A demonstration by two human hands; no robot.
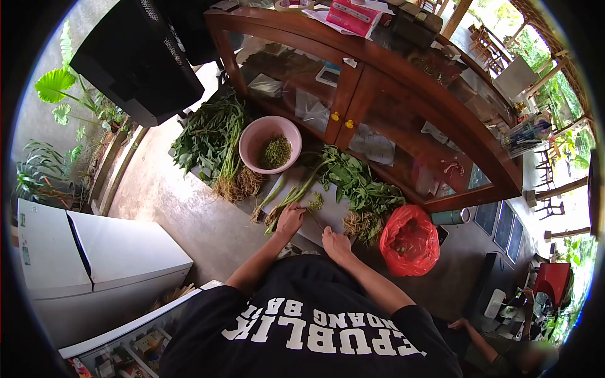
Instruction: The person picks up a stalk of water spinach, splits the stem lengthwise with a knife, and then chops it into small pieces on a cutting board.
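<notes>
My left hand (291, 218) is closed around green plant stems (305, 189) lying across a grey board (285, 192). Just right of it, my right hand (336, 242) grips a slim, dark, knife-like tool (317, 222) pointing toward the left hand; its handle is hidden in my fingers. A small heap of chopped green pieces (316, 202) rests on the board between the hands. Beyond them stands a pink bowl (247, 151) with chopped greens (276, 152) inside. Leafy stalks with roots form a bunch (211, 138) on the left and another bunch (356, 179) on the right.
An open red plastic bag (409, 242) stands right of the board, near a green cylinder (451, 217). A wooden glass-door cabinet (343, 104) borders the far side. A white fridge (113, 252) stands at left. Another person's arm (482, 340) shows at lower right.
</notes>
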